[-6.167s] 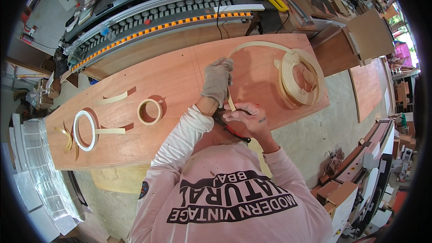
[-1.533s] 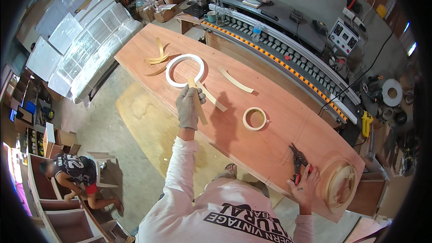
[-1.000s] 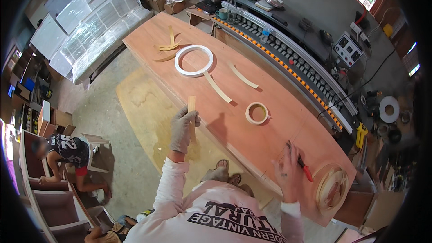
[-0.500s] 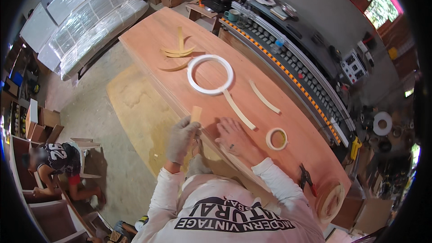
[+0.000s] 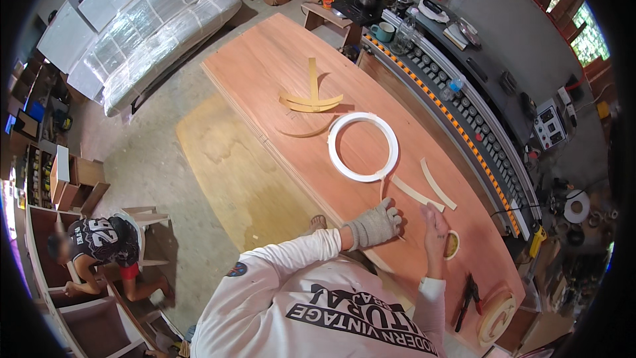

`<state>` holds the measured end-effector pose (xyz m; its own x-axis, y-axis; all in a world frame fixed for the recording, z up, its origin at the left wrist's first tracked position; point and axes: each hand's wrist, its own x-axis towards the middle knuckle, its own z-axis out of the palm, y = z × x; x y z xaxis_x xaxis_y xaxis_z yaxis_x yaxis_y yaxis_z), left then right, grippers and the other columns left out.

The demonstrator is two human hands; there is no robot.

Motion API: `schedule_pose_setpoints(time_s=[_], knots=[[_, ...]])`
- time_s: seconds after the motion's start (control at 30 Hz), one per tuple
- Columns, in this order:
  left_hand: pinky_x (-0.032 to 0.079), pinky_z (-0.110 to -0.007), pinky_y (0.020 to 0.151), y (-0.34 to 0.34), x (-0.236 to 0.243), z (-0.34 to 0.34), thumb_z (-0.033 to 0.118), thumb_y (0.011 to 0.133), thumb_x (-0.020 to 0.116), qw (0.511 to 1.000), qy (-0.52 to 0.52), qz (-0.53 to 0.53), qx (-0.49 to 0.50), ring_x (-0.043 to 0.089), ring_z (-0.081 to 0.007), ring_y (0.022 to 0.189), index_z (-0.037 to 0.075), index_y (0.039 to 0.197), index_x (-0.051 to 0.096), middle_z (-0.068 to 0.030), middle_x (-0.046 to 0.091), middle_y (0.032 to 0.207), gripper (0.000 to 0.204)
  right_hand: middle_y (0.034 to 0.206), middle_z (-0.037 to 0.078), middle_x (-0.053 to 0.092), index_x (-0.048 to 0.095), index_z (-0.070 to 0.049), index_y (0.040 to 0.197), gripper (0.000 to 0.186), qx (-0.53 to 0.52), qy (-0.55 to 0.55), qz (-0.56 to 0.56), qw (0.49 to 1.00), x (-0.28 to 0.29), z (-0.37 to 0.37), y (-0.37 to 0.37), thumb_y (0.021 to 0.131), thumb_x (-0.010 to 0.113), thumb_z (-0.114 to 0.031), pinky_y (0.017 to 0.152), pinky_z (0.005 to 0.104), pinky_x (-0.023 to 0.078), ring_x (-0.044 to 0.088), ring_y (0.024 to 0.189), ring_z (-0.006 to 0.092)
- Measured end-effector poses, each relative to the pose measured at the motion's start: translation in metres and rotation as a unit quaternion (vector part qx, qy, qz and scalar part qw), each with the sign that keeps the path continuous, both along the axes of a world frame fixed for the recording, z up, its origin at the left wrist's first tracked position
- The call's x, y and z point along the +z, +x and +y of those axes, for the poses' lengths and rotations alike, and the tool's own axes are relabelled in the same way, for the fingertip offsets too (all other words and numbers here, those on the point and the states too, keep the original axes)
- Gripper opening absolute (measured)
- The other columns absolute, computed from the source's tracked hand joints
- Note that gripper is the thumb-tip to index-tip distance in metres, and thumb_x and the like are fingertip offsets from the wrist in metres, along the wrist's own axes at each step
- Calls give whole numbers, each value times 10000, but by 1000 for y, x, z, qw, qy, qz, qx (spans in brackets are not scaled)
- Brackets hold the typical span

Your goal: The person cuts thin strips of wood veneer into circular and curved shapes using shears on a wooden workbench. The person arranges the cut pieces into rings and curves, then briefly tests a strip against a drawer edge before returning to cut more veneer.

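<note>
My gloved left hand [image 5: 376,225] has its fingers closed on a narrow wood-coloured strip [image 5: 382,189] standing up toward the white ring [image 5: 363,174]. My bare right hand [image 5: 436,229] is just to its right, side-on, fingers stretched toward the end of a pale strip [image 5: 414,192]; whether it touches that strip is unclear. Another short curved strip [image 5: 434,182] lies beyond. A masking tape roll [image 5: 451,250] is partly behind my right hand, and black-and-red pliers [image 5: 469,298] lie nearer the right end of the plywood panel [image 5: 258,59], beside a coiled banding roll [image 5: 497,318].
Yellow strips [image 5: 311,103] lie farther along the panel. A roller-track machine [image 5: 450,119] runs along its right side. Another plywood sheet [image 5: 218,159] lies below on the left. A person [image 5: 112,252] crouches at cabinet frames [image 5: 86,325]. A plastic-wrapped sofa [image 5: 159,40] stands back left.
Since half a second ago my gloved hand has moved right and onto the panel with its strip. My right hand has shifted right, beside the tape roll. The view has shifted.
</note>
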<state>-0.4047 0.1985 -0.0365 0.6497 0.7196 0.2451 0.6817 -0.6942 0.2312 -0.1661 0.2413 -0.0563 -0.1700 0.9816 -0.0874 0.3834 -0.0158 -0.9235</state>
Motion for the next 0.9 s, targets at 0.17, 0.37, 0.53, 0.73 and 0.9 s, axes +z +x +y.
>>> schedule_pose_setpoints(time_s=[0.17, 0.37, 0.53, 0.73, 0.9], knots=[[393, -525, 1111, -38, 3, 10, 183, 822, 649, 983, 123, -136, 30, 559, -323, 1227, 93, 1279, 612, -146, 630, 1192, 467, 1289, 174, 700, 595, 68, 1363, 403, -3, 22, -106, 994, 6, -20, -14, 1094, 531, -225, 1055, 343, 493, 662, 1204, 240], [393, -526, 1099, -202, 22, 72, 260, 894, 628, 938, 41, -75, 335, 598, -317, 1171, 34, 1194, 633, -139, 647, 1150, 376, 1240, 149, 718, 646, 33, 1311, 347, -10, 35, -134, 990, 15, -26, -21, 1066, 578, -203, 1006, 341, 505, 674, 1139, 223], [324, -573, 1170, -260, 20, 77, 464, 938, 642, 907, -58, 92, 407, 543, -333, 1304, 20, 1284, 632, -167, 635, 1311, 562, 1207, 138, 725, 648, 45, 1292, 339, -16, -9, -96, 995, 14, -19, -17, 1038, 623, -178, 985, 327, 511, 676, 1110, 220], [297, -577, 1181, -253, 29, 85, 522, 920, 659, 919, -54, 93, 379, 554, -337, 1292, 53, 1312, 642, -137, 636, 1336, 612, 1141, 138, 730, 655, 39, 1261, 328, -8, 25, -114, 993, 29, -20, -23, 1004, 667, -163, 899, 331, 540, 689, 1012, 203], [345, -589, 1130, -245, 24, 86, 386, 898, 698, 958, -32, 38, 284, 550, -331, 1285, 96, 1277, 669, -123, 639, 1307, 478, 976, 219, 698, 663, 2, 1230, 347, 19, 15, -91, 996, 50, -36, -33, 958, 707, -210, 818, 410, 540, 680, 901, 356]])
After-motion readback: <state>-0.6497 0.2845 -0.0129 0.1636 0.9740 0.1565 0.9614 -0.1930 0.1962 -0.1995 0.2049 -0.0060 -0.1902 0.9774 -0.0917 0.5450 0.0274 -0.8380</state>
